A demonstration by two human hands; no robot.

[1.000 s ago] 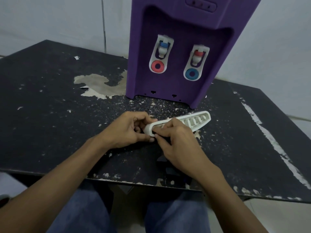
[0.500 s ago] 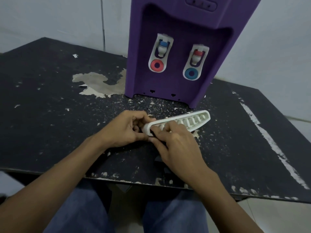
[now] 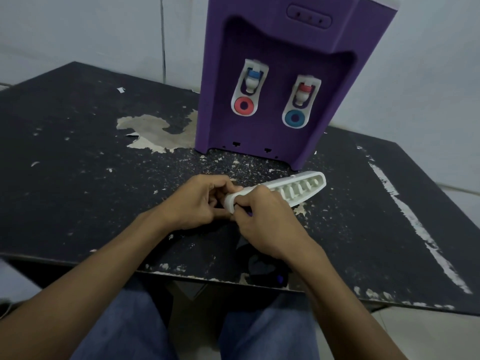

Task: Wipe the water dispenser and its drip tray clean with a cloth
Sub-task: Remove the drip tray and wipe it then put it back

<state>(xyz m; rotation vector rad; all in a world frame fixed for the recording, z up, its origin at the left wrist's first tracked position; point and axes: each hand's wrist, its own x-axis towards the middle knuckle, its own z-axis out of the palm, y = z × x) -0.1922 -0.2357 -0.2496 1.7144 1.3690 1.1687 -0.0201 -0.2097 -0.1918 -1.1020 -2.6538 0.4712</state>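
Note:
The purple water dispenser (image 3: 215,74) stands at the back of the table, with a blue-capped and a red-capped tap on its front. Its white slotted drip tray (image 3: 298,189) is off the dispenser and held just above the table in front of it. My left hand (image 3: 197,203) grips the tray's near left end. My right hand (image 3: 267,222) is closed over the same end, pinching a dark cloth (image 3: 262,268) against it. The cloth hangs down under that hand to the table's front edge and is mostly hidden.
The black table (image 3: 78,152) is worn, with a large peeled patch (image 3: 153,131) left of the dispenser and white flecks all over. A pale wall runs close behind. My knees in blue trousers are below the front edge.
My right hand's fingers have slid slightly toward the tray's near end. The left hand and the tray have stayed almost where they were.

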